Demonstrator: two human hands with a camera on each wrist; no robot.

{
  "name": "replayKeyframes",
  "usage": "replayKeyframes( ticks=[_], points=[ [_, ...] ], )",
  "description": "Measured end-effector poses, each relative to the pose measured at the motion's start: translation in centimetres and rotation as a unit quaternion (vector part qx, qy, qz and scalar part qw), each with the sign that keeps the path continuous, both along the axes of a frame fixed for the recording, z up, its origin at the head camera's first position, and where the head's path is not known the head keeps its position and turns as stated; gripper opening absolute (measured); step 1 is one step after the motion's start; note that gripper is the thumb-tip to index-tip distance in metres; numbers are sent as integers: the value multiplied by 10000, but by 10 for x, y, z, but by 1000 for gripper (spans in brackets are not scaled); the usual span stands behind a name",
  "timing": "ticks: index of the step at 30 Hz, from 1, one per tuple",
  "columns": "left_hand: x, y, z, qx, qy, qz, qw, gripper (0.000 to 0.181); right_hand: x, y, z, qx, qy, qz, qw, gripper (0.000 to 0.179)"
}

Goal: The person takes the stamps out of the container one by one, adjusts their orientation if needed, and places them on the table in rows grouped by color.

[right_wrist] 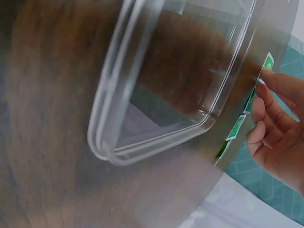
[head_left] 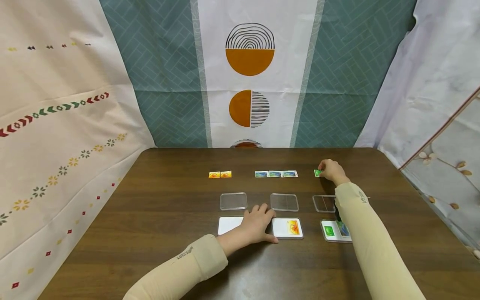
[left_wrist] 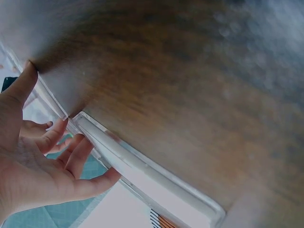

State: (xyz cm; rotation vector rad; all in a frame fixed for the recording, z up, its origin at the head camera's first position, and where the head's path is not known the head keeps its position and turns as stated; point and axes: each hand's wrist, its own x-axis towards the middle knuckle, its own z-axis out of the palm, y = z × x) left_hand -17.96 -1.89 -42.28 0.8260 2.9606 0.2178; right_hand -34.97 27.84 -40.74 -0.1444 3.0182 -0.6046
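Observation:
My left hand (head_left: 256,225) lies with fingers spread between two flat white-backed cases, overlapping the left case (head_left: 226,226). Its thumb and forefinger touch the left end of the middle case (head_left: 279,229), which carries an orange stamp-like card (head_left: 293,227). Far across the table, my right hand (head_left: 331,171) pinches a small green stamp-like card (head_left: 317,173) between thumb and forefinger. More green cards (right_wrist: 236,127) lie in a row beside those fingers in the right wrist view. The right case (head_left: 337,239) holds a green and a blue card, partly covered by the right sleeve.
Three clear plastic lids stand in a row behind the cases: left lid (head_left: 233,201), middle lid (head_left: 284,202) and right lid (head_left: 323,204), the last partly under the right arm. Farther back lie two orange cards (head_left: 220,175) and three blue cards (head_left: 276,174). Curtains hang behind the table.

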Motion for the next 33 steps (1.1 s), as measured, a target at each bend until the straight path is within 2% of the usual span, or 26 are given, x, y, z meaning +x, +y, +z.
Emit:
replayKeyframes(
  ticks=[25,33],
  points=[
    [1,1,1,18,19,4,10000,65,1,0,4,205,-97,26,9997,19],
    [0,0,0,14,-6,0,10000,66,2,5,5,190,32,110,9998,17]
  ],
)
